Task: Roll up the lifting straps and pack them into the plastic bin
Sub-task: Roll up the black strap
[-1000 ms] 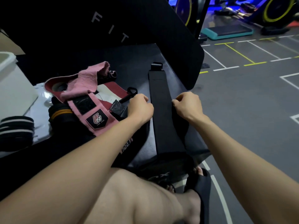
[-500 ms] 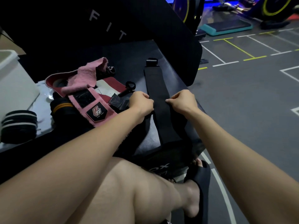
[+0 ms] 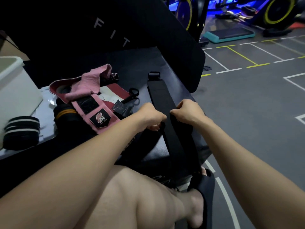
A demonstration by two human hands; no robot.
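Note:
A long black strap [image 3: 160,95] lies flat along the dark bench [image 3: 132,63], its loop end at the far side. My left hand [image 3: 149,115] and my right hand [image 3: 188,111] both pinch the strap at its middle, thumbs almost touching, and the near part hangs off the bench edge toward my foot. A pink strap [image 3: 92,96] with a black logo patch lies in a heap to the left. A white plastic bin [image 3: 11,90] stands at the far left edge.
A rolled black strap with white stripes [image 3: 21,129] rests beside the bin. A black roll with an orange stripe [image 3: 66,114] sits under the pink one. The bench's upright backrest [image 3: 115,22] rises behind. Grey gym floor with painted lines lies to the right.
Both hands have come closer together on the black strap, gathering it at the middle. The strap's near part now hangs narrower and slanted off the bench.

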